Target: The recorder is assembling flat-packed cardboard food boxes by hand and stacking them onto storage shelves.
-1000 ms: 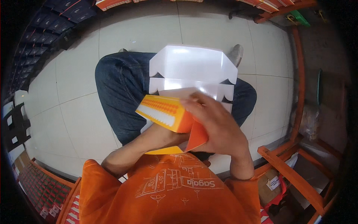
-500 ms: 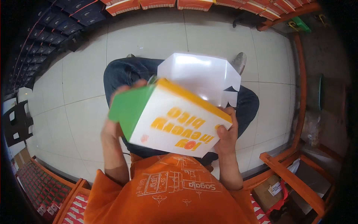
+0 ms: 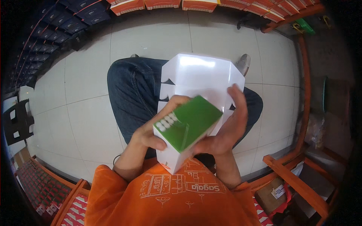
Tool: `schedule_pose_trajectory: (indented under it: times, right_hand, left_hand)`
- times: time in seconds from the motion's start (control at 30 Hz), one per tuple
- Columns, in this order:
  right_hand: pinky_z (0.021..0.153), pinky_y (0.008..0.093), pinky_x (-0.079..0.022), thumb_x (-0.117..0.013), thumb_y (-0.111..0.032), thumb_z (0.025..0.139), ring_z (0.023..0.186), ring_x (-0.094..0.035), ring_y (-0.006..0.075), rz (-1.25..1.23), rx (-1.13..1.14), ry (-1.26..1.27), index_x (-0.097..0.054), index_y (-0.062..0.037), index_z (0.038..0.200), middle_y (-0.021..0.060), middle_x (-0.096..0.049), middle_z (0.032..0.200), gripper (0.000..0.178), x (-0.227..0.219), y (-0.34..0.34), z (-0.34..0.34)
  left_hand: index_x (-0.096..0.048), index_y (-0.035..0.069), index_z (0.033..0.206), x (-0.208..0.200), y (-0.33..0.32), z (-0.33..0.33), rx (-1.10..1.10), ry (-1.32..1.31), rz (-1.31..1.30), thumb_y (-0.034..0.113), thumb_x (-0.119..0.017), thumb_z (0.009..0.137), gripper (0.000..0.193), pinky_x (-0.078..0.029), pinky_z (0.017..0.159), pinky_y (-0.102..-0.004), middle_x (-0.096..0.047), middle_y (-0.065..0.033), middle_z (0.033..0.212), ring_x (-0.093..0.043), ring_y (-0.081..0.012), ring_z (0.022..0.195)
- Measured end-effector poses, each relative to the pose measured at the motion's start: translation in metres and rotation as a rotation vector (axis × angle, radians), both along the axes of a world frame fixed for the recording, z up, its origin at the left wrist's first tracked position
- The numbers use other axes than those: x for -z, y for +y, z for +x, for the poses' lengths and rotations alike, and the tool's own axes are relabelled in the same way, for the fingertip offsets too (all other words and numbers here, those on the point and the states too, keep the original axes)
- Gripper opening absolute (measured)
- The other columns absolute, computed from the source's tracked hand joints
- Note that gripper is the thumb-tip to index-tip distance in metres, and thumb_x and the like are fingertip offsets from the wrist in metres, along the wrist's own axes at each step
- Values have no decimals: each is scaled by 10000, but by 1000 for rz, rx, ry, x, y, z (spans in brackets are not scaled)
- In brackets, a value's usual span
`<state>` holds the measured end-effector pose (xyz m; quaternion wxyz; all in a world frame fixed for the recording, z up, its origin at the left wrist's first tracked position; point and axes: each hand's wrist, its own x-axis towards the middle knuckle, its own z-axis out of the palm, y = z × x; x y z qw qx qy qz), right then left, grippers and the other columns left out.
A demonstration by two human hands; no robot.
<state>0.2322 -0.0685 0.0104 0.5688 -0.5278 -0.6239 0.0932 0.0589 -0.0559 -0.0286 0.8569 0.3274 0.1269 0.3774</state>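
A folded carton with a green side facing up and white walls sits tilted between my hands, above my lap. My left hand wraps round its left side, thumb on the near edge and fingers behind it. My right hand is at the carton's right side, its thumb close against the wall and its fingers stretched away from it. Beneath lies an unfolded glossy white carton blank with cut flaps, resting across my legs. Its near part is hidden by the carton and my hands.
Stacked dark blue boxes line the far left, and orange boxes the far side. An orange wooden frame stands at the right. A black plastic crate is at the left, and racks of small packs at the near left.
The carton has turned from its white printed side to its green side. My left hand has moved right; my right hand's fingers have come off its corner and spread.
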Motion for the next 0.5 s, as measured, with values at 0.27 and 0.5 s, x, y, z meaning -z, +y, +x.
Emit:
schedule_pose_trajectory:
  times: [0.27,0.5]
  right_hand:
    - [952,503,-353,-357,-823,813,1069,-444,292,-117,-214,-285,-736,-144,947,88,-526,937,789,-18,-8,13]
    - [1031,527,-398,-225,-580,1008,903,-568,265,10,-283,-50,-739,-81,873,125,-600,932,729,-7,-10,4]
  left_hand:
    - [-210,2,1474,-26,9,-6,-132,354,306,315,-828,520,1179,-315,1093,-394,-412,-209,1348,-435,-345,1284]
    - [-221,-38,1459,-28,6,-7,80,332,470,359,-839,560,1161,-358,1068,-381,-390,-228,1360,-451,-343,1267]
